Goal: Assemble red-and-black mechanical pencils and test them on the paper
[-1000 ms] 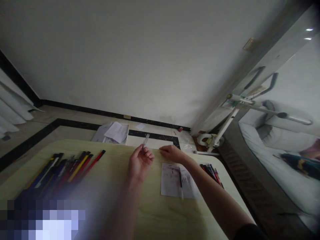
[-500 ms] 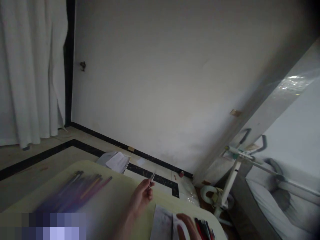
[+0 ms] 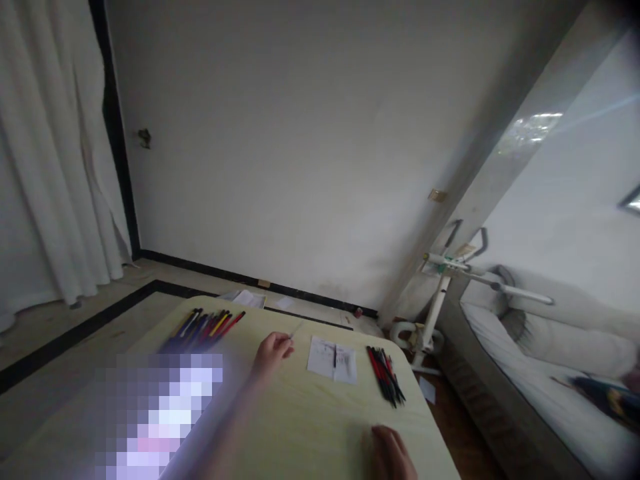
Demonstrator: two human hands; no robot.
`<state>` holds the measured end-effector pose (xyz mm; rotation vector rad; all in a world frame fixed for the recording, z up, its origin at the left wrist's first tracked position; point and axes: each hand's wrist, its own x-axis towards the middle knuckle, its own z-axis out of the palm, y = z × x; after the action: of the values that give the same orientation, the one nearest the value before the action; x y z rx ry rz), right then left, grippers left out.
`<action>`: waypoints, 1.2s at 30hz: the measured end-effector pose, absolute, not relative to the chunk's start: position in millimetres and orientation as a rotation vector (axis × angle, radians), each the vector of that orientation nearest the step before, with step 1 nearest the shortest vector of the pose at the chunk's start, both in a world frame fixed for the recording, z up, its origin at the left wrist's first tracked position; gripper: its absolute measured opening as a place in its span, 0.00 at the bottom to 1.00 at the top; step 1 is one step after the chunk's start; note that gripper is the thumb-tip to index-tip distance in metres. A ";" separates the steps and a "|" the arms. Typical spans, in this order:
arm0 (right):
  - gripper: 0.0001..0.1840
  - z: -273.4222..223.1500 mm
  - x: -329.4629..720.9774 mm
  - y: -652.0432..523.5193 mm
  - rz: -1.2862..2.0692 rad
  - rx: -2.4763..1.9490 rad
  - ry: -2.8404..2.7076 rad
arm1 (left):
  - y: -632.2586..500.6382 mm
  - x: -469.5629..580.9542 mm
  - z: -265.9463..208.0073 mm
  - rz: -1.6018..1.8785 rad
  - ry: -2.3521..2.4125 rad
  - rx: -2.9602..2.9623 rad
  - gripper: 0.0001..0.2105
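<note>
My left hand [image 3: 274,352] is over the middle of the table, closed in a pinch on a slim, pale pen [image 3: 296,329] that points up and to the right. To its right lies a white sheet of paper [image 3: 320,357] with handwriting, and a dark pen [image 3: 335,355] rests across it. My right hand [image 3: 394,455] is low at the bottom edge, near the tabletop, with loosely bent fingers and nothing visible in them. Beyond it lies a bunch of black and red pens [image 3: 384,375]. A row of mixed-colour pens [image 3: 213,323] lies at the far left.
The pale yellow table [image 3: 310,420] has rounded corners. A blurred patch covers its left part. Behind its far edge are papers in a box [image 3: 245,299]. An exercise machine [image 3: 439,307] and a grey sofa [image 3: 465,373] stand to the right; a curtain [image 3: 55,167] hangs left.
My right hand has come off the paper and back towards me, uncovering the sheet and the pens beside it. My left hand still holds the pale pen. The view has shifted.
</note>
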<state>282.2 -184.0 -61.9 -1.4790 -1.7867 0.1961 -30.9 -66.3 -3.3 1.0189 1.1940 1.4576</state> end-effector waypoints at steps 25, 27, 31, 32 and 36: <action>0.14 -30.5 268.5 -205.5 0.206 -1.555 -1.805 | -133.4 -23.6 -10.9 1.321 1.615 1.573 0.08; 0.13 -30.1 268.9 -206.0 0.213 -1.551 -1.798 | -139.6 -21.4 -10.6 1.313 1.619 1.544 0.07; 0.12 -27.0 268.7 -208.0 0.229 -1.534 -1.785 | -145.0 -17.4 -10.5 1.324 1.537 1.468 0.09; 0.12 -26.4 268.6 -208.3 0.232 -1.528 -1.782 | -145.5 -16.5 -10.2 1.327 1.505 1.443 0.09; 0.11 -26.5 269.2 -208.2 0.231 -1.519 -1.772 | -148.2 -14.3 -6.1 1.321 1.372 1.340 0.12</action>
<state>269.2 -208.2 -26.5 -1.5185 -1.7722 0.2308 -14.3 -148.2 -6.1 1.3403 1.3717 1.3206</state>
